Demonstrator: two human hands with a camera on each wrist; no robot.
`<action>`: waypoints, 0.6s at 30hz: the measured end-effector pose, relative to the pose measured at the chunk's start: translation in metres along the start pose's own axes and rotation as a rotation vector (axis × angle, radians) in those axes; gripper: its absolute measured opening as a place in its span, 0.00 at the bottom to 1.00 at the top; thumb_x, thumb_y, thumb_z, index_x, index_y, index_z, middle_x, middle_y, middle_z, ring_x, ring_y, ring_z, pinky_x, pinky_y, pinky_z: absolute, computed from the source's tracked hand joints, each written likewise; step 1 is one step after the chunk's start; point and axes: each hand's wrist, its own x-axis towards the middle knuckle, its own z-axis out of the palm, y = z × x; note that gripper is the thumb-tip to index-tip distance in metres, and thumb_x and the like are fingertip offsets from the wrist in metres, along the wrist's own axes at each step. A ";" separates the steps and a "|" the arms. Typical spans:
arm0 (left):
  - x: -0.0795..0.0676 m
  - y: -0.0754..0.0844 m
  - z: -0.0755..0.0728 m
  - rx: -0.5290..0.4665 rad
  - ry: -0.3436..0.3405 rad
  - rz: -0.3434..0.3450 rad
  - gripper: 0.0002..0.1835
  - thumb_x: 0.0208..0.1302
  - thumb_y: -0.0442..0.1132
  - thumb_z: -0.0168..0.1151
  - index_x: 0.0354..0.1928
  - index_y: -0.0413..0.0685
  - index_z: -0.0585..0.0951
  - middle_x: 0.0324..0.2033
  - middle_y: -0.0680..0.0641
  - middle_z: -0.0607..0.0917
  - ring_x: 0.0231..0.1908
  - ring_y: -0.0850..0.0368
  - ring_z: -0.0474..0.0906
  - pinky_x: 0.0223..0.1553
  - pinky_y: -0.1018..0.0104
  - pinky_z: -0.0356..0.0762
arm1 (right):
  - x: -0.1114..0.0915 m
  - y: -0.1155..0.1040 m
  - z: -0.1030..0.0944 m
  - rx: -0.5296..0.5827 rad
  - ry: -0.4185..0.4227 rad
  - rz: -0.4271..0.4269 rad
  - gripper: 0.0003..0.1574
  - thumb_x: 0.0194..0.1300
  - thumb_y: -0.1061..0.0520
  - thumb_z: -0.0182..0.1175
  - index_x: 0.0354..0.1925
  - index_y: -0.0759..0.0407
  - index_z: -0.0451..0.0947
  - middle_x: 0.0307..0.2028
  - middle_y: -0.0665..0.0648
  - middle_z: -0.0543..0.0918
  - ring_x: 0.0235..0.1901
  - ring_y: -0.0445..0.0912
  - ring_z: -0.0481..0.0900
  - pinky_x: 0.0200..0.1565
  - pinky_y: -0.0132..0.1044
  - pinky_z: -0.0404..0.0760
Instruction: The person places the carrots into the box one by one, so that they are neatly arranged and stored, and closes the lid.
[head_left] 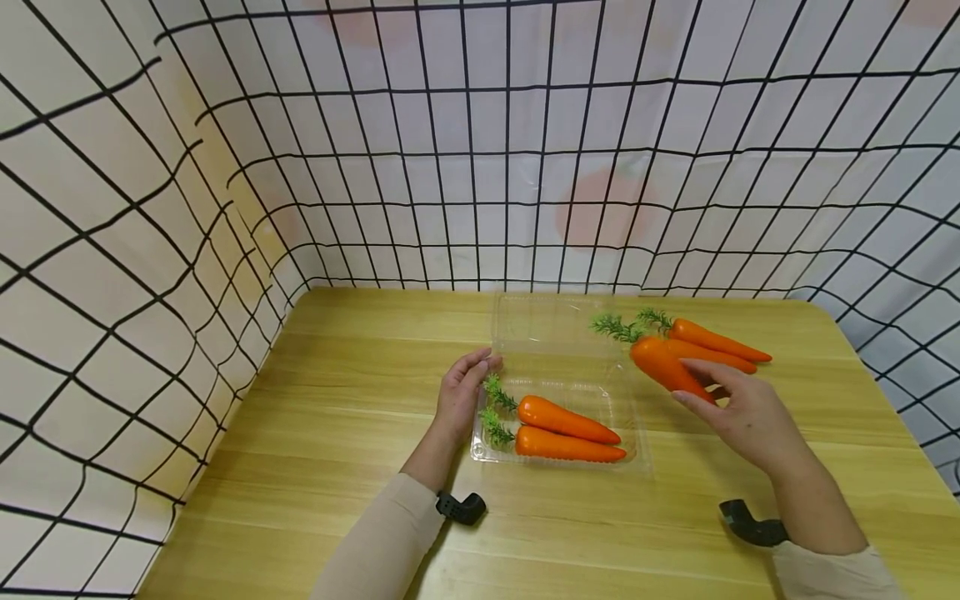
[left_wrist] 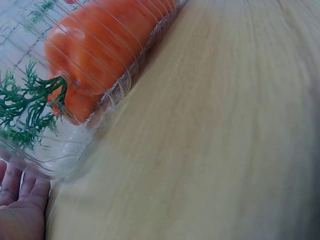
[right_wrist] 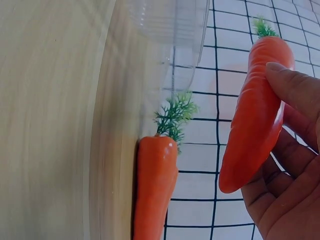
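A clear plastic clamshell box lies with its lid folded back. Inside its base are two orange carrots with leafy green tops toward the left. My left hand rests against the box's back left corner; in the left wrist view its fingers are nearly straight beside the plastic. To the right of the box, my right hand pinches another carrot near its tapered end, thumb on one side. That carrot is raised, its green top pointing back left over the lid's edge.
Two more carrots lie side by side on the wooden table at the back right, behind the raised one. Black wire grid panels stand along the back and sides, with pale cloth behind them.
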 end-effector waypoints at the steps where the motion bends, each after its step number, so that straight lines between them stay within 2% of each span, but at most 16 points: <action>1: 0.000 0.000 0.000 -0.003 0.001 -0.001 0.21 0.77 0.38 0.53 0.65 0.35 0.75 0.59 0.36 0.84 0.64 0.41 0.78 0.71 0.60 0.70 | 0.000 -0.001 0.001 0.001 0.004 -0.006 0.35 0.67 0.41 0.67 0.65 0.59 0.77 0.51 0.68 0.85 0.43 0.57 0.80 0.31 0.31 0.75; 10: 0.000 0.000 0.000 0.010 0.000 0.004 0.21 0.76 0.39 0.53 0.65 0.34 0.75 0.58 0.38 0.85 0.64 0.44 0.79 0.70 0.63 0.71 | -0.001 -0.010 0.004 0.021 0.012 -0.040 0.32 0.67 0.45 0.68 0.64 0.59 0.77 0.53 0.64 0.86 0.44 0.57 0.81 0.30 0.30 0.76; 18: 0.001 -0.001 -0.001 0.004 -0.005 -0.006 0.21 0.77 0.39 0.53 0.65 0.34 0.74 0.60 0.36 0.84 0.65 0.42 0.78 0.73 0.59 0.67 | -0.001 -0.020 0.008 0.023 -0.005 -0.064 0.32 0.68 0.44 0.68 0.64 0.57 0.78 0.51 0.62 0.86 0.43 0.55 0.80 0.30 0.31 0.75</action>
